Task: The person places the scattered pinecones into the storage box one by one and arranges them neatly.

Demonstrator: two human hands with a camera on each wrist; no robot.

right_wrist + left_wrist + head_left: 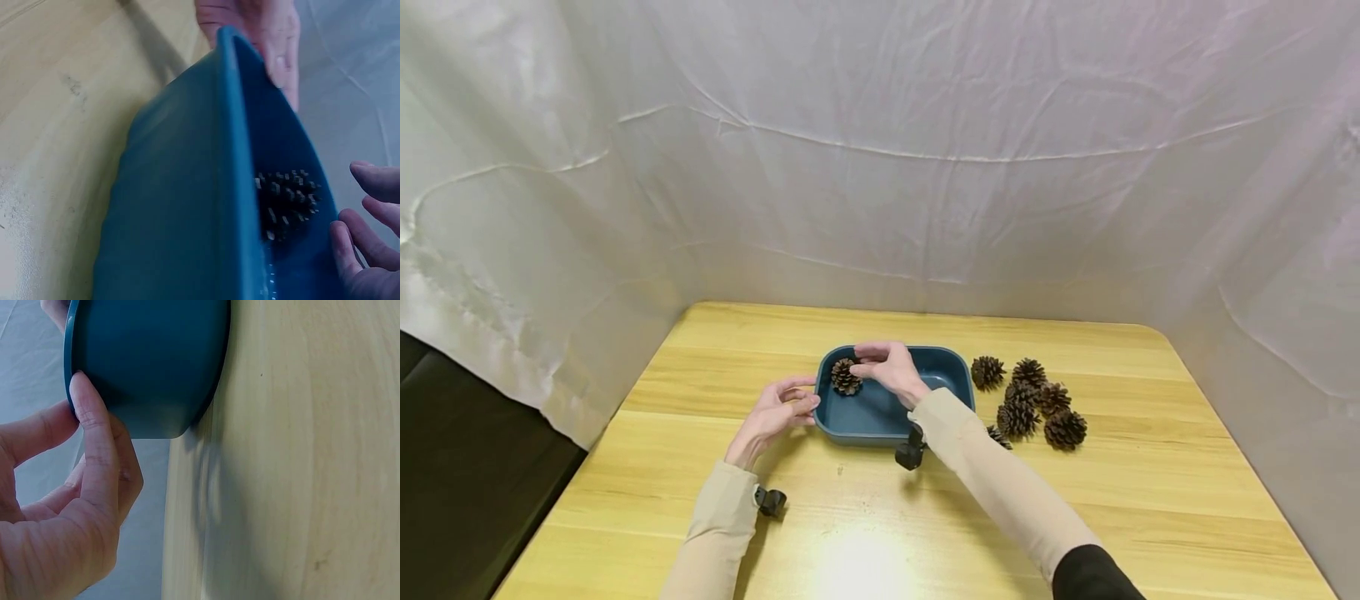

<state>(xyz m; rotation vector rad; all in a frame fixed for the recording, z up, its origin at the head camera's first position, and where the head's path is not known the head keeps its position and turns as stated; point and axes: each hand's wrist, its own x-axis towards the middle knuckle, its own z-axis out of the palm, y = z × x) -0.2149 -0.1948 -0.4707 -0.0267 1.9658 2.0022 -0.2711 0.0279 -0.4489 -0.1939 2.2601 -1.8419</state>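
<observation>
A dark blue rectangular tub point(871, 414) stands on the wooden table, with one brown pine cone point(846, 377) at the left end of its floor. My left hand point(778, 412) pinches the tub's left rim between thumb and fingers, seen close up in the left wrist view. Over the tub, just right of that pine cone, is my right hand point(887, 367). In the right wrist view its fingers point(369, 244) are apart and hold nothing, with the fingertips by the far rim. The pine cone point(287, 200) lies inside, partly hidden by the near wall.
To the right of the tub lie several loose pine cones point(1018, 417), one of them point(998, 436) partly behind my right forearm. Pale fabric point(925, 208) hangs behind the table point(1150, 500) and along its sides. A dark surface point(467, 467) is at the far left.
</observation>
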